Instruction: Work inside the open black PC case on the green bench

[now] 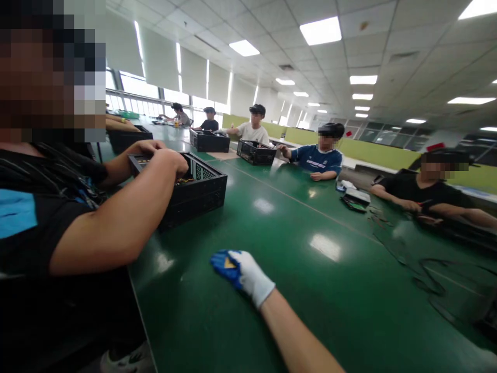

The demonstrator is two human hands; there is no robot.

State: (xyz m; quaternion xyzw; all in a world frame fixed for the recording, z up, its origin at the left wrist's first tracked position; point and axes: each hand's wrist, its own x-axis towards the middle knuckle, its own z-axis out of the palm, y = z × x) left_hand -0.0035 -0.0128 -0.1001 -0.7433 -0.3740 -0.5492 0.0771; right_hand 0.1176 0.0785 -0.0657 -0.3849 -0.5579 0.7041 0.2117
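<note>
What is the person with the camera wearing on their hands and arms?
Only one hand shows. It wears a white knitted glove with blue coating over the fingers and a ribbed cuff at the wrist. The forearm behind it has no sleeve. The other hand is out of view.

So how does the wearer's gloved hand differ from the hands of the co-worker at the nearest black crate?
The gloved hand wears a white glove with blue fingers; the co-worker's hands are bare. The gloved hand rests on the bare green table, apart from any object; the co-worker's hands sit on the rim of the black crate. Only one gloved hand shows; the co-worker uses both. Both reach over the same table.
</note>
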